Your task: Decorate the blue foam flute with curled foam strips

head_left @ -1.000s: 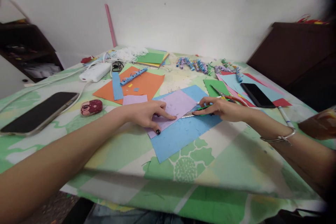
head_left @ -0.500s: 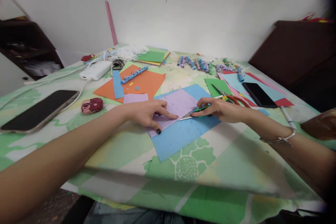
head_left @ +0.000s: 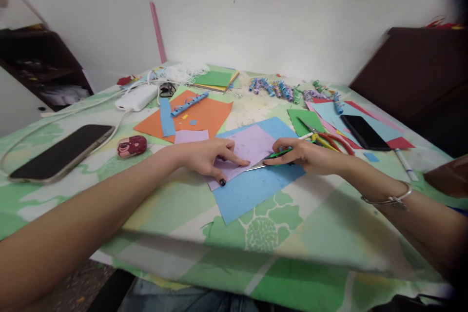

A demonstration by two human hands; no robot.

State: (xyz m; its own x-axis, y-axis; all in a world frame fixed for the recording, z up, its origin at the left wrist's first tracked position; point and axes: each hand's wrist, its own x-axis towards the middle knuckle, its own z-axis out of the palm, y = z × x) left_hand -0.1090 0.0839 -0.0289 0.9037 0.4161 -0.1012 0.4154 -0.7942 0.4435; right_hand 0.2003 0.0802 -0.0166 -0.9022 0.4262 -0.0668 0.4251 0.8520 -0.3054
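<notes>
A lilac sheet of paper [head_left: 254, 142] lies over a larger blue sheet [head_left: 252, 195] in front of me. My left hand [head_left: 208, 158] rests on the lilac sheet, thumb and index finger spread and pressing near its front edge. My right hand [head_left: 302, 155] is closed around a utility knife [head_left: 272, 158] with a green and dark handle. Its thin metal blade lies along the front edge of the lilac paper, the tip close to my left index finger. My fingers cover part of the handle.
Orange paper [head_left: 215, 112] with a blue paper roll [head_left: 190, 104] lies beyond my left hand. Red-and-yellow-handled scissors [head_left: 325, 139], green paper [head_left: 303, 122] and a phone [head_left: 365, 132] are at right. Another phone [head_left: 62, 152] and a maroon case [head_left: 131, 146] sit left.
The knife and my right hand have shifted slightly left along the lilac paper's edge. My left hand stays on the paper. The whole view has moved a little.
</notes>
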